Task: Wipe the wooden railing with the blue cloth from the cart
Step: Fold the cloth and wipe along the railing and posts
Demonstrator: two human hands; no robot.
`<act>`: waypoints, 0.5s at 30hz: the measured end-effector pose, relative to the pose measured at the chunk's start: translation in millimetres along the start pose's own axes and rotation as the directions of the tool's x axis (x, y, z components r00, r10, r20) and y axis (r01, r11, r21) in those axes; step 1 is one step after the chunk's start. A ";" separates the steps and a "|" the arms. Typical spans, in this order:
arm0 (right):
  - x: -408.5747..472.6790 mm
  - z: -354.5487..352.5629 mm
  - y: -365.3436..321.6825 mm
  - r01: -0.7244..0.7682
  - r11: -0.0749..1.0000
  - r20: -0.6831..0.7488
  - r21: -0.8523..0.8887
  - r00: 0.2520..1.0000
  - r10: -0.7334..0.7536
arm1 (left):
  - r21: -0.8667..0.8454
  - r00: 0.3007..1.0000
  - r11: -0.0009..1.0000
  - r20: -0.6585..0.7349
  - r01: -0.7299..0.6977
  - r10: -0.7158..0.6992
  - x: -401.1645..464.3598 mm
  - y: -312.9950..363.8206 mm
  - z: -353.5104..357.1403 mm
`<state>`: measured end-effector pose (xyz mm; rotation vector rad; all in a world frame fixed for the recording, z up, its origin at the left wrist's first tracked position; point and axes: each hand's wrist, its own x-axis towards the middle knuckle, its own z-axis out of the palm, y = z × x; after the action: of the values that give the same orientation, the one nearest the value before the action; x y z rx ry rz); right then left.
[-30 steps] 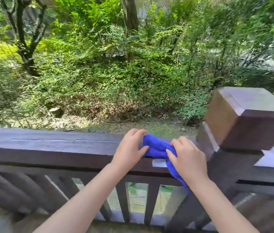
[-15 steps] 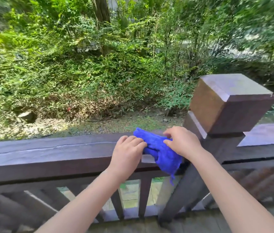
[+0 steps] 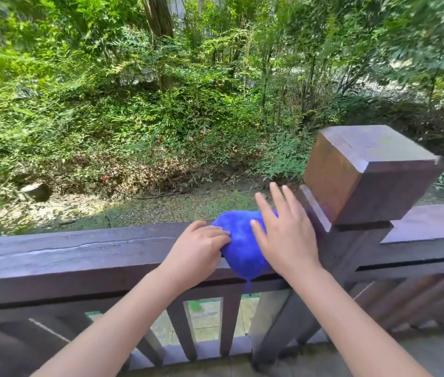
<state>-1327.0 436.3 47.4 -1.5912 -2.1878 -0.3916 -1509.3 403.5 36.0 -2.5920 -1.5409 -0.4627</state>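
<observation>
A blue cloth [image 3: 240, 246] lies bunched on the top rail of the dark wooden railing [image 3: 79, 257], just left of the square post. My left hand [image 3: 199, 248] rests on the rail with curled fingers pinching the cloth's left edge. My right hand [image 3: 286, 232] lies flat over the cloth's right side, fingers spread and stretched forward. A corner of the cloth hangs down over the rail's near face.
A thick square post with a block cap [image 3: 365, 170] stands right of the cloth; the rail continues beyond it [image 3: 430, 221]. Vertical balusters [image 3: 229, 322] run below. Past the railing the ground drops to dirt and dense green shrubs.
My right hand has opened from a grip into a flat palm laid on the cloth. The cloth now sits flatter on the rail top. The view has shifted slightly to the right.
</observation>
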 end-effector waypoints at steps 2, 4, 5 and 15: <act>-4.0 9.0 -8.7 0.001 0.989 0.158 0.150 0.987 -0.025 | -0.044 0.999 0.998 0.024 0.041 -0.040 -6.2 1.6 5.5; -0.7 21.9 -8.0 0.001 0.978 0.306 0.206 0.950 -0.066 | -0.086 0.992 0.991 0.084 0.101 -0.094 -16.9 0.8 10.8; 0.4 27.0 -5.9 0.013 0.977 0.372 0.212 0.924 -0.093 | -0.071 0.991 0.991 0.092 0.109 -0.103 -24.7 1.0 13.4; 13.4 40.3 2.3 -0.024 0.996 0.431 0.080 0.902 -0.013 | 0.198 0.919 0.898 -0.090 0.393 -0.383 -133.8 -25.3 31.5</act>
<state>-1334.8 466.4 18.4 -1.7691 -2.4773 0.0694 -1584.1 310.3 -36.4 -2.1005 -1.9777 -0.3608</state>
